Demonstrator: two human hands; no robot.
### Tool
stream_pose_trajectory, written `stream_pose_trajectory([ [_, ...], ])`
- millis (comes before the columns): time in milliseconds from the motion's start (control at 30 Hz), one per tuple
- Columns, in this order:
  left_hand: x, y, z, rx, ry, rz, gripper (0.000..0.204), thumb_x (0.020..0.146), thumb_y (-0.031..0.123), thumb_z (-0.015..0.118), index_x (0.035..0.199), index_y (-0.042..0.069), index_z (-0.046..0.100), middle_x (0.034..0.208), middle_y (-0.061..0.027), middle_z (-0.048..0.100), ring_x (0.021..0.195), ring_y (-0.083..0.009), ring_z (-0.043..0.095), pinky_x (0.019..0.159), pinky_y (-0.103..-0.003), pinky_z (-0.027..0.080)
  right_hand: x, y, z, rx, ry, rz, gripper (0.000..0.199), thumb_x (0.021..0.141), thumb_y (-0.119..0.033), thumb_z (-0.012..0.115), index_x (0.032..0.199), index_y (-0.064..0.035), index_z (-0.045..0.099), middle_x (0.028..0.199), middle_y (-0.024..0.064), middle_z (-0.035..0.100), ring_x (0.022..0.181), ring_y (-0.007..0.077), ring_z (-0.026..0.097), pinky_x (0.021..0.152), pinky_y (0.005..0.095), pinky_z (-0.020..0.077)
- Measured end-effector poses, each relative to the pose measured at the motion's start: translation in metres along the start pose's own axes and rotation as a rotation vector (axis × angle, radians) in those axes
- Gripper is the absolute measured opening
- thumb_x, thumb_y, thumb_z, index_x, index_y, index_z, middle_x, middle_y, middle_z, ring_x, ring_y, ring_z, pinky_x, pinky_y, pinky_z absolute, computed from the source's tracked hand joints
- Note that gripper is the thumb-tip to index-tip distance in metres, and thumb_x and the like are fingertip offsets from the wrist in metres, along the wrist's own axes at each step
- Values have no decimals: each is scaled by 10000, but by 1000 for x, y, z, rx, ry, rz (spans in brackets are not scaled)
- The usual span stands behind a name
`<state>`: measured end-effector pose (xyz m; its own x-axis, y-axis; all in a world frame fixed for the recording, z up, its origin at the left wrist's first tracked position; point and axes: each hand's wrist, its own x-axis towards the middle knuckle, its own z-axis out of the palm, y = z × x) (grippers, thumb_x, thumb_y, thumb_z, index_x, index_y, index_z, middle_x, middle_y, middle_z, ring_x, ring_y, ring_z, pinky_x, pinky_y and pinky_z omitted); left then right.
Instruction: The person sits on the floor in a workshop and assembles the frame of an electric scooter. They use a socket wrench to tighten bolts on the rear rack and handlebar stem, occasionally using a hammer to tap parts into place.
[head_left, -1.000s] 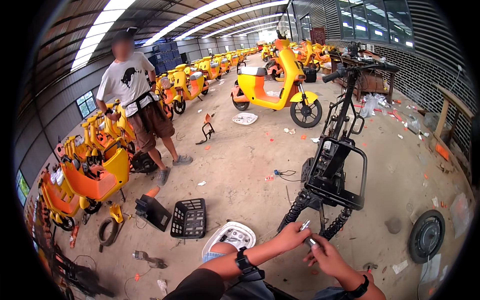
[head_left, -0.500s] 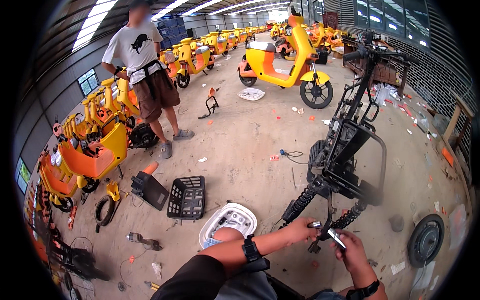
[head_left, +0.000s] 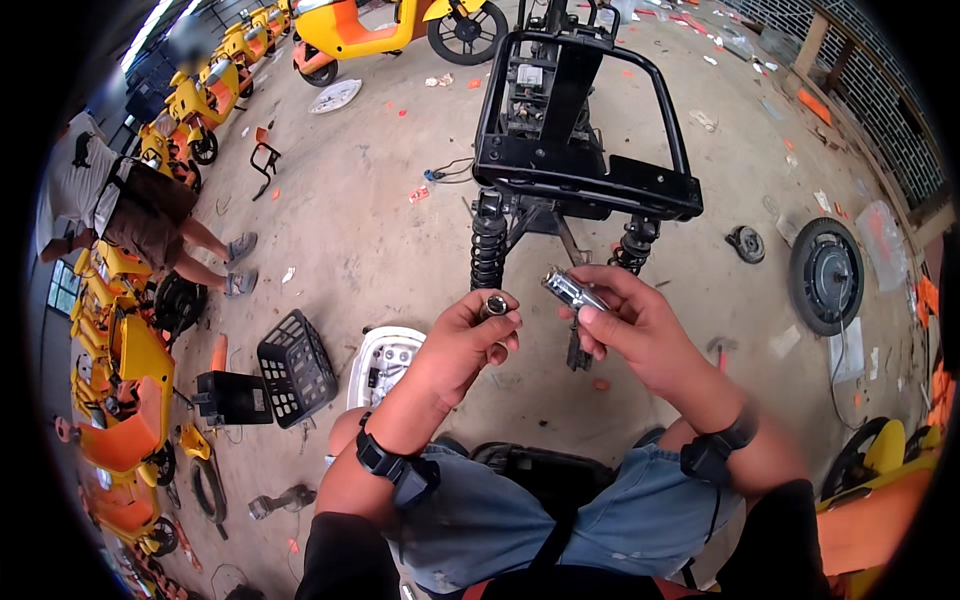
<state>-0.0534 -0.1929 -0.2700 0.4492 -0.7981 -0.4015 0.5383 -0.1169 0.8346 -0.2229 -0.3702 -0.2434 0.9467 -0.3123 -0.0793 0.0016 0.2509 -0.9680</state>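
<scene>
My left hand (head_left: 462, 345) pinches a short metal socket (head_left: 495, 305), its hollow end facing up. In my right hand (head_left: 632, 322) is a shiny chrome tool piece (head_left: 573, 289) that looks like a longer socket or a wrench's drive end; its exact kind is hard to make out. The two metal parts are apart, held over my lap. Just beyond my hands stands a stripped black scooter frame (head_left: 590, 170), with a coil-spring shock absorber (head_left: 488, 250) at its left side. Neither hand touches the frame.
To my left are a white tray of parts (head_left: 385, 360), a black plastic basket (head_left: 298, 368), a black box (head_left: 233, 398) and a power tool (head_left: 282, 502). A wheel (head_left: 826, 275) lies on the right. A person (head_left: 135, 190) stands at far left near yellow scooters (head_left: 120, 370).
Both hands have drawn back from the frame's lower end, and the metal parts are now separated. The view has swung right and down, so the frame appears more central.
</scene>
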Motion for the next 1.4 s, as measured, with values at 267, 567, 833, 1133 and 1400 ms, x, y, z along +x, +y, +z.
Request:
stream_pose_trajectory([
  [267, -3, 2, 6, 87, -1, -57, 262, 914, -18, 681, 1161, 35, 614, 920, -48, 662, 748, -121, 619, 643, -244, 460, -6, 9, 7, -193, -8, 32, 416, 963, -158, 684, 1360, -93, 575, 1062, -2, 636, 838, 53, 565, 584, 233, 507],
  [567, 3, -6, 7, 146, -15, -18, 327, 878, -11, 657, 1201, 14, 606, 873, -24, 623, 722, -95, 587, 609, -222, 452, -4, 18, 13, -380, 47, 40, 385, 956, -159, 681, 1323, -86, 592, 862, -8, 610, 624, 55, 540, 481, 241, 476],
  [833, 0, -13, 8, -147, -58, -48, 312, 950, 19, 548, 1258, -21, 586, 934, -61, 658, 777, -148, 620, 717, -285, 503, -7, 10, 22, -424, 83, 116, 344, 934, -125, 690, 1259, -26, 635, 907, 34, 684, 731, 88, 579, 670, 269, 491],
  [1133, 4, -22, 8, 23, -38, -28, 189, 1048, 168, 581, 1151, 19, 637, 952, -36, 669, 784, -109, 617, 696, -246, 512, -15, -5, 24, -604, 23, 23, 285, 943, -190, 670, 1178, -30, 670, 929, 125, 724, 779, 219, 684, 715, 334, 528],
  [1400, 1, -31, 20, 238, -2, 122, 162, 1062, 156, 546, 1126, 32, 630, 948, -15, 647, 744, -73, 559, 661, -235, 468, -13, 1, 21, -720, 0, -5, 289, 935, -219, 661, 1167, -47, 678, 969, 170, 728, 836, 339, 703, 748, 396, 543],
])
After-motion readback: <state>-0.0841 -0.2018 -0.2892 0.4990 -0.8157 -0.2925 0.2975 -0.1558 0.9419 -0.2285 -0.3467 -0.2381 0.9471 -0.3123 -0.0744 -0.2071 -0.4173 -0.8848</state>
